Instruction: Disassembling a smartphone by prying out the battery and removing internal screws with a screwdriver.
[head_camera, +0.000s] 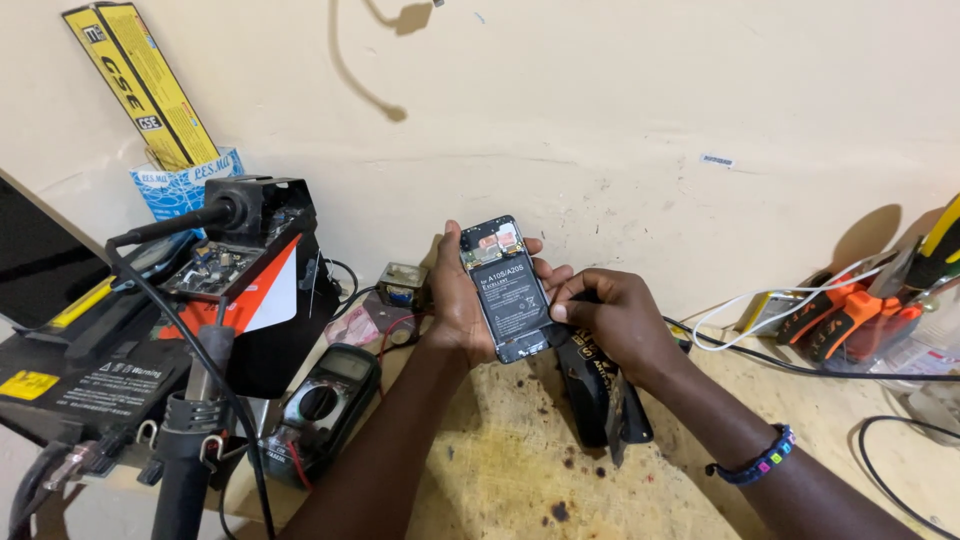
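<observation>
**Opened phone held upright between both hands**

Head view. Your left hand (462, 305) gripped the opened phone (508, 290) from its left edge, thumb lying up along that side and fingertips wrapping round to show at the right edge. The phone stood nearly upright above the table (500, 470), back cover off, so that the black battery (512, 298) and the circuit board (490, 238) at the top faced you. Your right hand (610, 318) was closed against the phone's lower right edge, thumb tip pressed on the frame just beside the battery; whether it pinched a small tool could not be told. A beaded bracelet (755, 465) circled your right wrist.

Below your right hand a black tool pouch (600, 395) lay on the stained wooden surface. A digital multimeter (325, 400) lay left of your left forearm, near the black rework station (235, 270) with its cables. Orange-handled tools (850, 315) and a white cable (760, 305) sat well apart at the right, against the cream wall (600, 100).
</observation>
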